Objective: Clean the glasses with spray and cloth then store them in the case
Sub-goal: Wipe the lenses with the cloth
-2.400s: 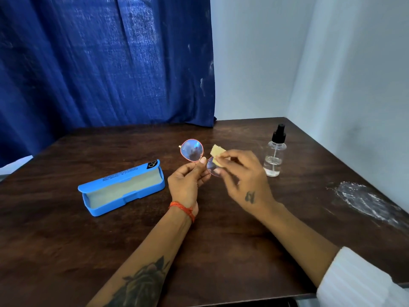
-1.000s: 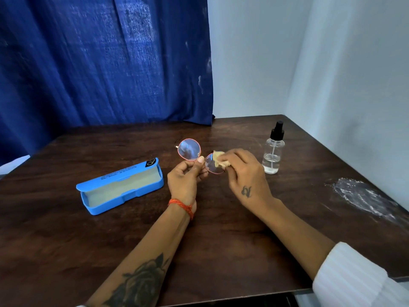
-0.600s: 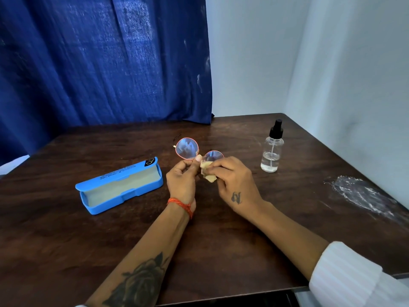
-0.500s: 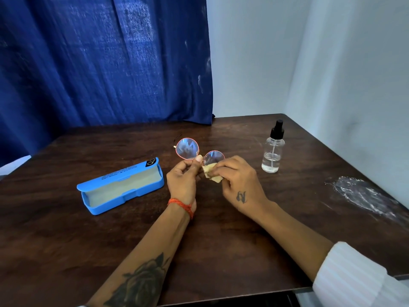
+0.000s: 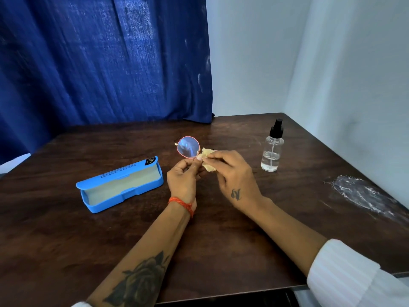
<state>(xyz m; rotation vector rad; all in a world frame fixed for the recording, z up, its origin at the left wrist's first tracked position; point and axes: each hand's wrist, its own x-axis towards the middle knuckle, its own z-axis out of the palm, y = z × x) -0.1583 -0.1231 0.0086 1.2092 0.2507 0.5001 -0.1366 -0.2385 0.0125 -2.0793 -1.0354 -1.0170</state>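
Glasses (image 5: 188,147) held up above the dark wood counter (image 5: 221,229), approx. centre of view. Left hand (image 5: 182,181) pinches the frame at the bridge w/ thumb + fingertips, fingers curled round it; red thread band on that wrist. Left lens round, pink-rimmed, fully visible, facing the camera. Right lens hidden behind the cloth (image 5: 207,159), a small yellowish piece folded over it. Right hand (image 5: 232,173) pinches the cloth against that lens, thumb + forefinger closed on it, other fingers loosely bent; small tattoo on the back of the hand, white sleeve at lower right.

Case (image 5: 120,185): blue, lid open, pale lining showing, lies on the counter left of the hands, well apart from them. Spray bottle (image 5: 272,149): clear w/ black pump top, upright on the counter right of the hands, near but not touching, a little liquid at the bottom. Whitish smear on the counter at far right edge. Blue curtain (image 5: 99,63) behind, white walls to the right.
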